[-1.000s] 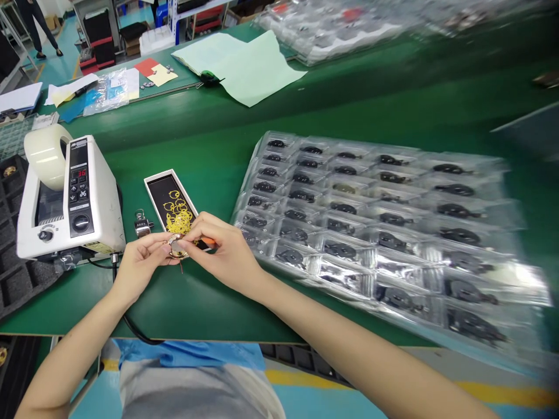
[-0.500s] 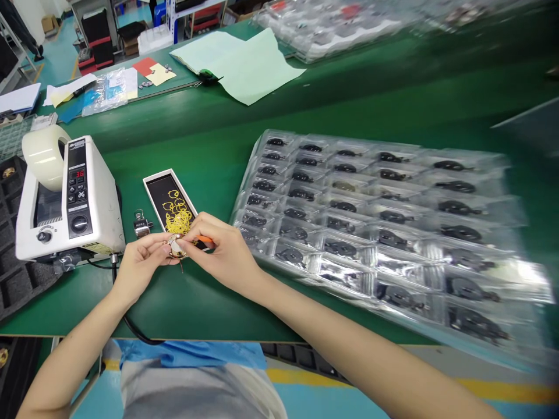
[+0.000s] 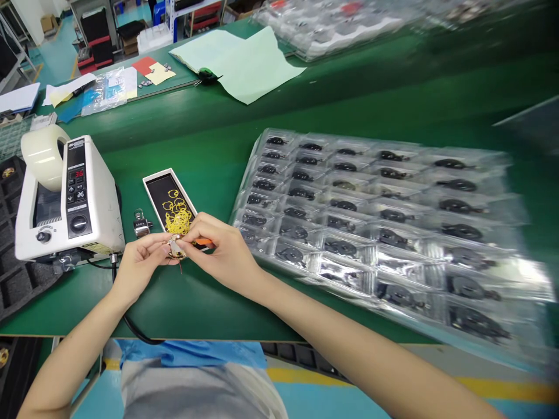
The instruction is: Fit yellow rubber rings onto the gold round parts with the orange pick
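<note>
Between my two hands is a small round part (image 3: 176,249), pale in the middle with a gold-coloured rim and a thin red wire hanging below it. My left hand (image 3: 142,259) pinches its left edge between thumb and fingers. The fingertips of my right hand (image 3: 218,250) press on its right upper side, and an orange-handled tool (image 3: 204,241) lies within that hand; its tip is hidden. Just beyond the fingers, a white-edged box (image 3: 154,185) with a black floor holds a heap of yellow rings (image 3: 178,221). A small metal counter (image 3: 140,224) stands left of the box.
A white tape dispenser (image 3: 98,192) with a red display stands at left, its black cable running to the table edge. Stacked clear plastic trays (image 3: 371,262) of black parts fill the right. Green paper (image 3: 257,73) lies at the back, near bagged items (image 3: 109,90).
Both hands stay in nearly the same place. The round part has tilted or turned slightly between my fingers, and the orange handle has shifted a little.
</note>
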`<state>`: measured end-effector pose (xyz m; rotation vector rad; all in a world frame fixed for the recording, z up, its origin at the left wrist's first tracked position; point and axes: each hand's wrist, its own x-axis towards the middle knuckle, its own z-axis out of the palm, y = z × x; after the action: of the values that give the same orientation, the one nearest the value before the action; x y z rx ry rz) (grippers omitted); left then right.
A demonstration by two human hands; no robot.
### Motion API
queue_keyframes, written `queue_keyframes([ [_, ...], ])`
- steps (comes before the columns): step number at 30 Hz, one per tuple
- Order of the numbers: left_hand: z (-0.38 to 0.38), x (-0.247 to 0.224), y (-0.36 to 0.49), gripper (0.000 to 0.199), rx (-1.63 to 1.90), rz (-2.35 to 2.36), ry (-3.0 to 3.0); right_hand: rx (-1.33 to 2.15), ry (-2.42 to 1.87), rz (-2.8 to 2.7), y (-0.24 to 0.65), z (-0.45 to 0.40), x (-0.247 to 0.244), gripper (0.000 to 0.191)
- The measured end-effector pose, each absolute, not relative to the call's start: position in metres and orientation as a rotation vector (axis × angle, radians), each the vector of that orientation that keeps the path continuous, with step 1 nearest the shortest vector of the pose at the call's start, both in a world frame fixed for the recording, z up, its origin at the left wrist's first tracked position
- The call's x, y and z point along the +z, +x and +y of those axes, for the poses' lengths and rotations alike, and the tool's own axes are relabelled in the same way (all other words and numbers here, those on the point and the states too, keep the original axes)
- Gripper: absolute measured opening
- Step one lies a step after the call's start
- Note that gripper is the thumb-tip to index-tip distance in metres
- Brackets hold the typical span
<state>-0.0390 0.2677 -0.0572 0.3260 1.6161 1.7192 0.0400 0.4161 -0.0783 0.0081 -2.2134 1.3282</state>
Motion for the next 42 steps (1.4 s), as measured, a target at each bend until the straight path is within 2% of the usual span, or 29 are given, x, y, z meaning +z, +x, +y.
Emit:
queue_keyframes([
  [13, 0.270, -0.058, -0.038, 0.035, 1.706, 1.671, 0.348, 1.266, -0.003, -2.243, 0.040, 0.412, -0.079, 0.020],
  [18, 0.270, -0.059, -0.032, 0.018, 1.767, 1.865, 0.478, 1.114, -0.041, -2.277, 0.043, 0.406, -0.082, 0.014],
  [21, 0.265, -0.060, -0.030, 0.005, 1.797, 2.057, 0.770, 0.985, 0.087, -2.304, 0.045, 0.406, -0.082, 0.007],
  [26, 0.255, -0.062, -0.032, 0.017, 1.702, 2.167, 1.819, 0.514, 0.411, -2.075, 0.049, 0.411, -0.076, 0.016],
  [30, 0.248, -0.058, -0.034, 0.008, 1.568, 2.236, 2.302, 0.241, 0.620, -1.923, 0.053, 0.417, -0.064, 0.026],
  [37, 0.244, -0.047, -0.032, 0.014, 1.345, 2.337, 2.730, 0.224, 0.603, -1.876, 0.057, 0.415, -0.061, 0.029],
  [42, 0.246, -0.049, -0.032, 0.014, 1.324, 2.314, 2.743, 0.185, 0.628, -1.860, 0.054, 0.416, -0.063, 0.028],
])
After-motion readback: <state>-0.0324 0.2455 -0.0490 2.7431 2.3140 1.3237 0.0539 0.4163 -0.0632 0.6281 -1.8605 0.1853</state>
